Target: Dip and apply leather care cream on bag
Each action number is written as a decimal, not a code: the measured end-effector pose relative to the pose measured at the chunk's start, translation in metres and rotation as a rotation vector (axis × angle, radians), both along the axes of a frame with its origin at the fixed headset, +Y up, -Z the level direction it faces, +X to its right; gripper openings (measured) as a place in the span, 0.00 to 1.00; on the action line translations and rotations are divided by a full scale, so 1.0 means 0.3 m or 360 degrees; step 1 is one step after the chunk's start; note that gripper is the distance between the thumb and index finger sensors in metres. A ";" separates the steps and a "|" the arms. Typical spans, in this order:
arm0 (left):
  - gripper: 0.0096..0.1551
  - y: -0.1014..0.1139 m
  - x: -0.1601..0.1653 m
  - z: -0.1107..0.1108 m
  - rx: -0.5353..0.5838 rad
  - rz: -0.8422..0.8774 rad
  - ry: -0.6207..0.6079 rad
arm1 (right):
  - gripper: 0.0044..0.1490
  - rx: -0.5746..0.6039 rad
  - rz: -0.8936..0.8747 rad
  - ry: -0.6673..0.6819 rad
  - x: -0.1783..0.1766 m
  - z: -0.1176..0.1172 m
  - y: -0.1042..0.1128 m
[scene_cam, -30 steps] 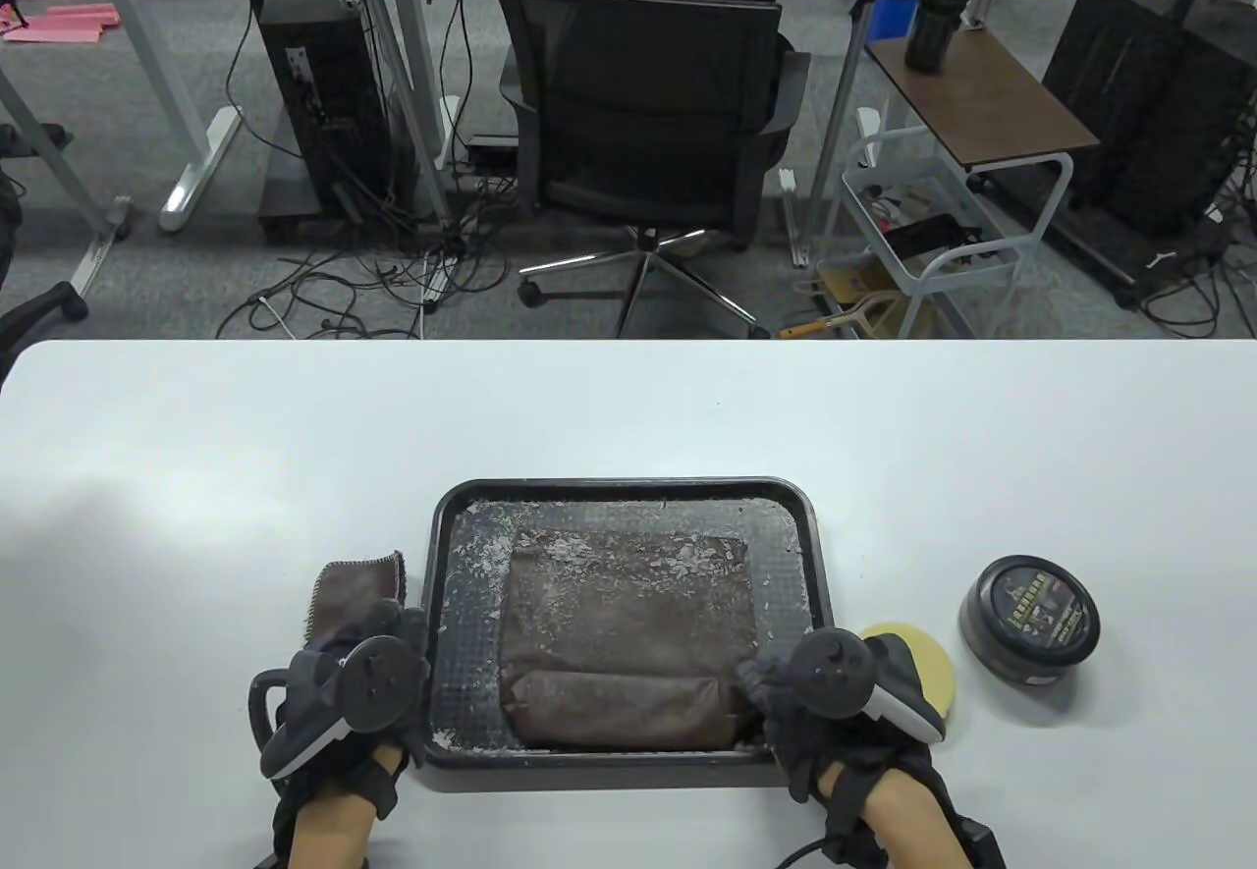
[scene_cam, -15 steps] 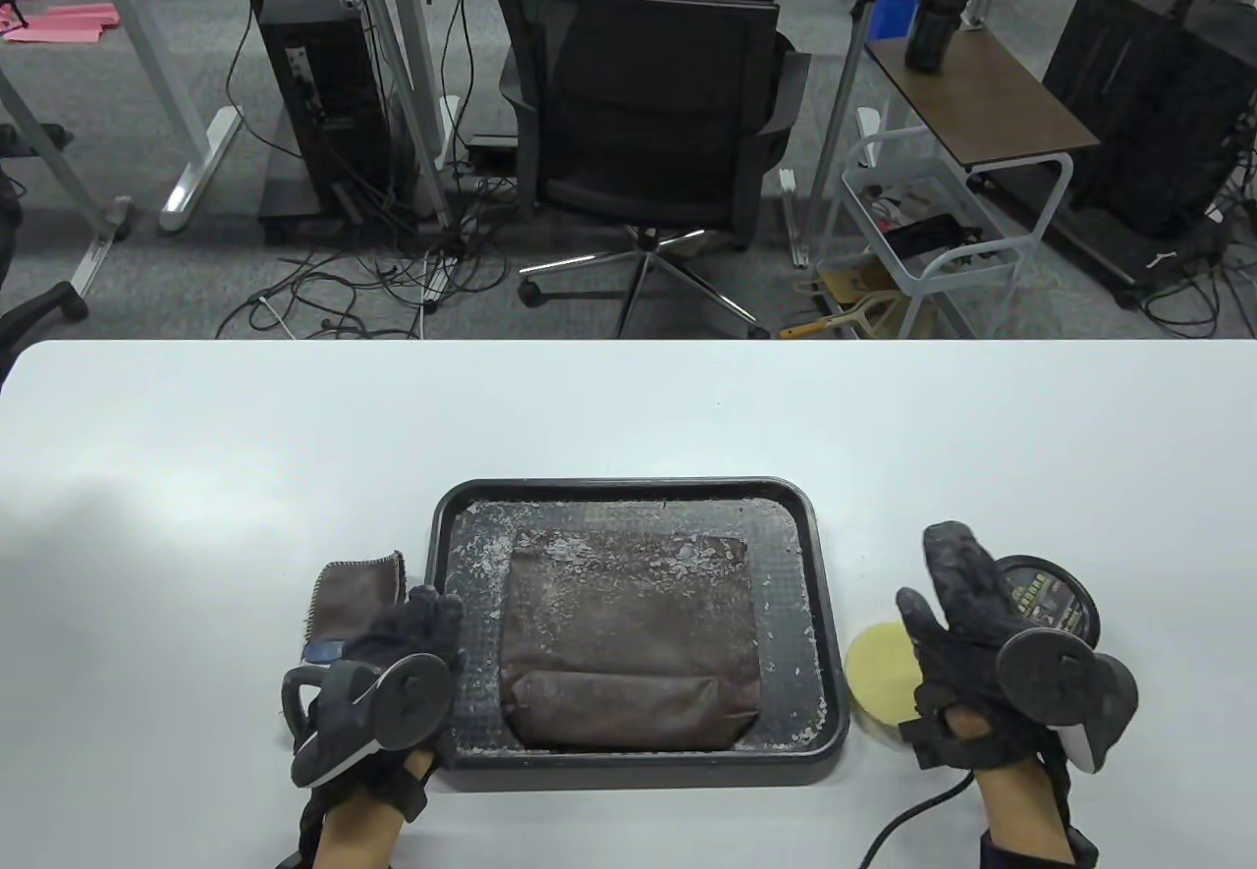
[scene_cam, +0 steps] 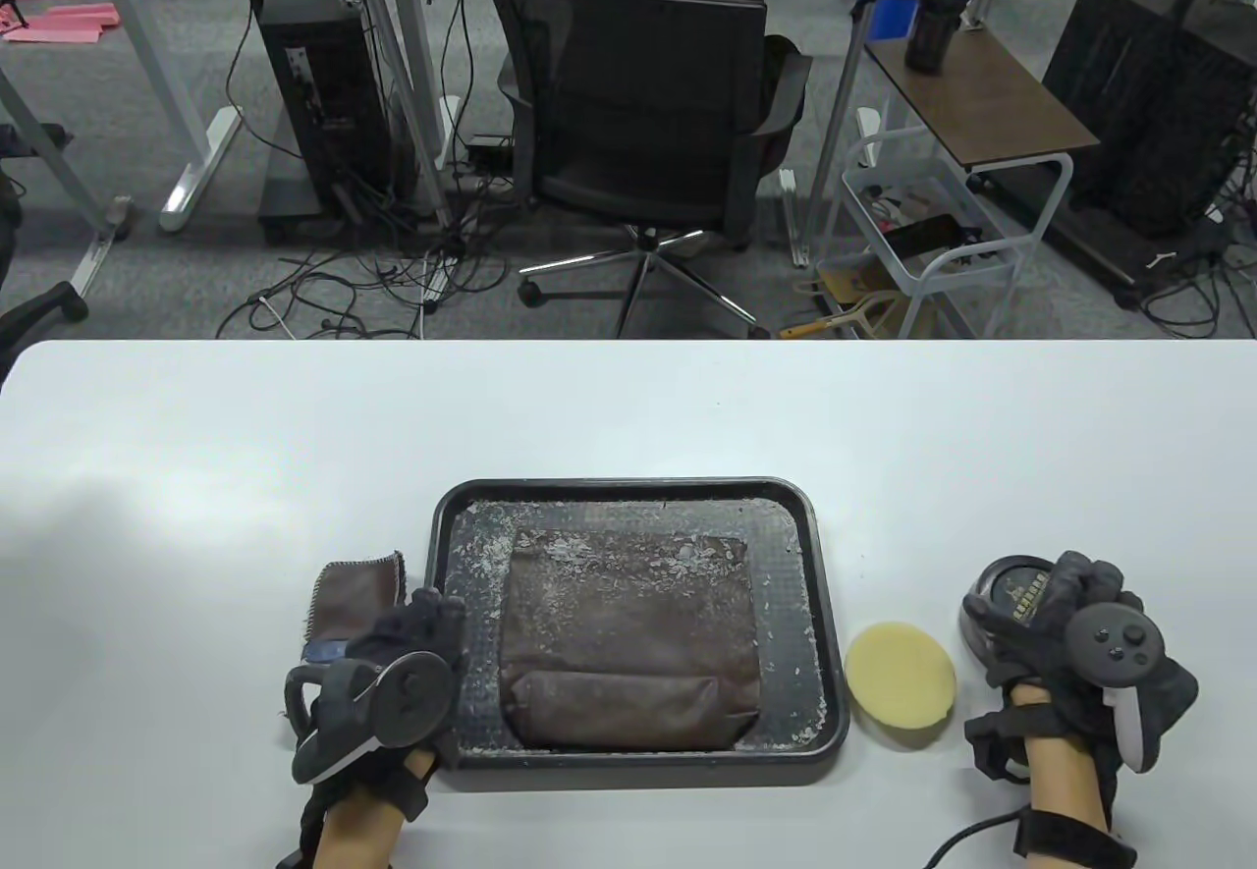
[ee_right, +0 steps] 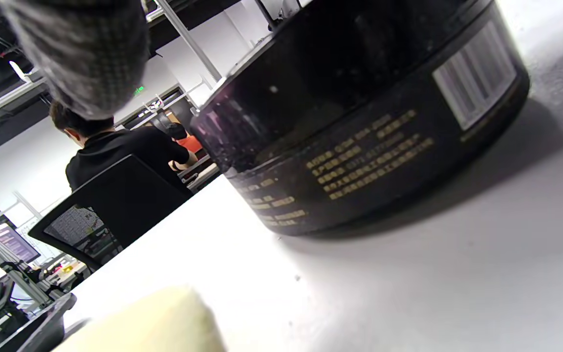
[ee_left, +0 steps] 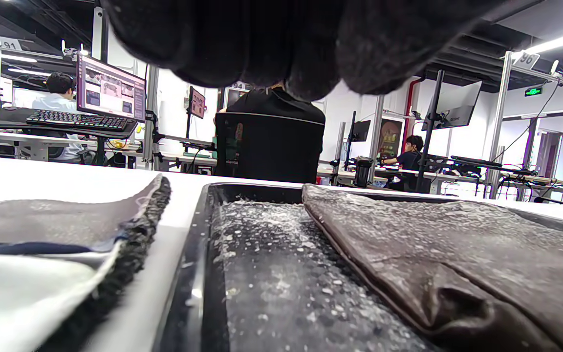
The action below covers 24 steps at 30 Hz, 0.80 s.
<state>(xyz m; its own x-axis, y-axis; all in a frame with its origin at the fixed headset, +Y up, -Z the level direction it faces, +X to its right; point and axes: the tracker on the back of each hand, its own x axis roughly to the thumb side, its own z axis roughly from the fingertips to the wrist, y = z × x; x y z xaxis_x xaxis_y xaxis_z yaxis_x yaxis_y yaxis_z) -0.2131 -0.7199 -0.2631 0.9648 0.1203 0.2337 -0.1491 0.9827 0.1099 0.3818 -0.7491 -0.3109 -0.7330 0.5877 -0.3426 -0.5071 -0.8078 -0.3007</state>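
Observation:
A dark brown leather bag (scene_cam: 628, 643) (ee_left: 457, 244), speckled with white flakes, lies flat in a black tray (scene_cam: 628, 491) (ee_left: 203, 274). To the tray's right a round yellow sponge (scene_cam: 901, 675) (ee_right: 154, 322) rests on the table. Further right stands the black cream jar (scene_cam: 1007, 594) (ee_right: 369, 122), lid on. My right hand (scene_cam: 1031, 604) grips the jar from above, fingers curled over the lid and thumb (ee_right: 81, 58) at its left side. My left hand (scene_cam: 422, 628) rests at the tray's left rim, its fingers (ee_left: 262, 44) relaxed and holding nothing.
A folded brown cloth (scene_cam: 354, 594) (ee_left: 56, 230) lies against the tray's left side, partly under my left hand. The white table (scene_cam: 628, 407) stretches wide behind the tray. Beyond its far edge stand an office chair (scene_cam: 638, 113) and a small cart (scene_cam: 943, 221).
My right hand left the tray's right rim, passed over the sponge to the right, and closed on the cream jar. The left hand shifted slightly and stays by the tray's left rim.

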 end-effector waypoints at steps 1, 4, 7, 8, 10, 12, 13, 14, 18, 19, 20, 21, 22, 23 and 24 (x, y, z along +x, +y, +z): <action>0.31 0.000 -0.001 0.000 0.0002 0.0002 -0.0001 | 0.69 -0.0033 0.0029 -0.0001 0.002 -0.005 0.000; 0.31 0.000 -0.003 -0.001 0.0007 0.0009 -0.0002 | 0.70 -0.0117 0.0072 0.0015 0.010 -0.020 -0.009; 0.31 0.000 -0.004 -0.002 0.0007 0.0011 0.0002 | 0.73 -0.0159 0.0044 0.0026 0.022 -0.031 -0.021; 0.31 0.000 -0.005 -0.002 0.0005 0.0012 0.0002 | 0.75 -0.0158 0.0008 0.0041 0.023 -0.036 -0.024; 0.31 0.000 -0.007 -0.001 0.0003 0.0010 0.0007 | 0.77 -0.0209 0.0019 0.0052 0.024 -0.043 -0.027; 0.31 0.001 -0.008 -0.001 0.0004 0.0010 0.0010 | 0.79 -0.0263 0.0041 0.0056 0.024 -0.047 -0.030; 0.31 0.001 -0.009 -0.001 0.0005 0.0011 0.0012 | 0.79 -0.0302 0.0038 0.0067 0.022 -0.051 -0.034; 0.31 0.000 -0.010 -0.001 0.0006 0.0012 0.0012 | 0.80 -0.0326 0.0048 0.0073 0.020 -0.053 -0.036; 0.31 -0.001 -0.009 0.000 0.0003 0.0014 0.0011 | 0.79 -0.0335 0.0088 0.0033 0.018 -0.056 -0.032; 0.31 -0.001 -0.008 0.000 0.0003 0.0015 0.0011 | 0.79 -0.0340 0.0081 0.0027 0.022 -0.054 -0.023; 0.31 -0.001 -0.007 0.001 0.0005 0.0019 0.0009 | 0.79 -0.0332 0.0064 0.0004 0.024 -0.050 -0.013; 0.31 -0.001 -0.007 0.001 0.0007 0.0022 0.0008 | 0.79 -0.0278 0.0040 -0.0024 0.029 -0.044 -0.005; 0.31 -0.001 -0.005 0.001 0.0012 0.0026 0.0004 | 0.80 -0.0241 -0.0009 -0.0016 0.033 -0.041 -0.003; 0.31 0.001 -0.003 0.003 0.0022 0.0032 -0.0001 | 0.82 -0.0193 -0.0028 -0.0016 0.034 -0.033 0.004; 0.32 0.002 -0.001 0.003 0.0028 0.0037 -0.0004 | 0.82 -0.0167 -0.0032 -0.0020 0.034 -0.030 0.009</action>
<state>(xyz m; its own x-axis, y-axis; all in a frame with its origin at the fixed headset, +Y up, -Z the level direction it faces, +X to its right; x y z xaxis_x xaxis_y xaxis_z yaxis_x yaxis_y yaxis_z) -0.2135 -0.7193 -0.2621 0.9613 0.1382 0.2383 -0.1719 0.9769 0.1269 0.3919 -0.7462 -0.3199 -0.7166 0.5626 -0.4123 -0.5202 -0.8248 -0.2213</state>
